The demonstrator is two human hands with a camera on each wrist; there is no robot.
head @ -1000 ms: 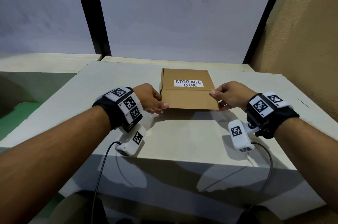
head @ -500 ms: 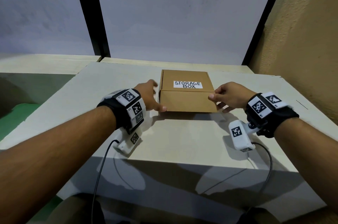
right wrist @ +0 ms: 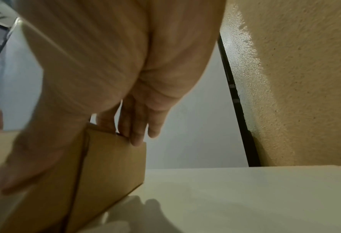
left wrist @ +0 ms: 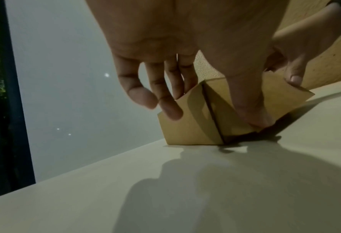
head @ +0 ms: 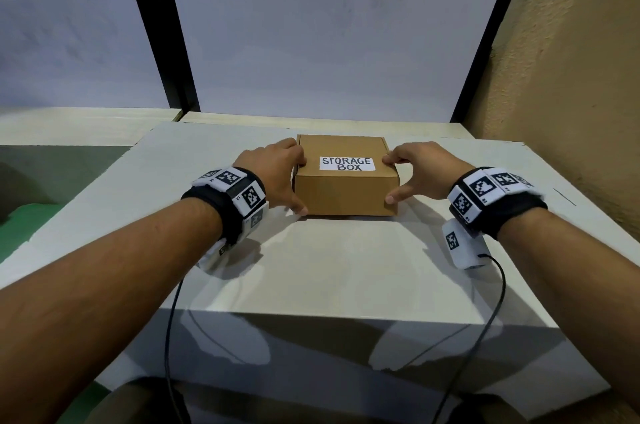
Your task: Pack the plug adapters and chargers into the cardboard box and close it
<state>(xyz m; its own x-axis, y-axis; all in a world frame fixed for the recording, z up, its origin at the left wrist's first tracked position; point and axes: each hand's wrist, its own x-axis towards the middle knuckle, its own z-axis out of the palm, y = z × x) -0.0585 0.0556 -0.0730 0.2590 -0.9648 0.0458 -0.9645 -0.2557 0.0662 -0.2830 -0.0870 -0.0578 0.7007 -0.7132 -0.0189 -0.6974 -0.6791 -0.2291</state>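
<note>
- Pale table (head: 346, 267) set in a corner: grey-white panels behind with two black posts (head: 156, 25), a rough tan wall (head: 571, 77) to the right.
- A lower ledge with a green patch (head: 20, 222) lies off the table's left edge.
- Box (head: 346, 195), brown cardboard, sits flat on the table toward the far middle, lid down and closed; a white label (head: 347, 164) on top reads "STORAGE BOX".
- No adapters or chargers show anywhere on the table; what the box holds cannot be seen.
- Left hand (head: 273, 177) clasps the box's left end: fingers curl over the top left edge, thumb presses low at the near left corner. The left wrist view shows the fingertips (left wrist: 169, 110) on the side panel and the thumb against the front face near the table.
- Right hand (head: 426, 174) clasps the right end the same way: fingers hooked on the top right edge, thumb (head: 393, 198) low on the near right corner. The right wrist view is blurred at the thumb; the fingers lie along the box's upper edge.
- Both wrists carry black bands (head: 498, 205) with black-and-white marker blocks; a cable (head: 491, 319) hangs from each down over the table's front edge.
- Hand and arm shadows fall on the table in front of the box.
</note>
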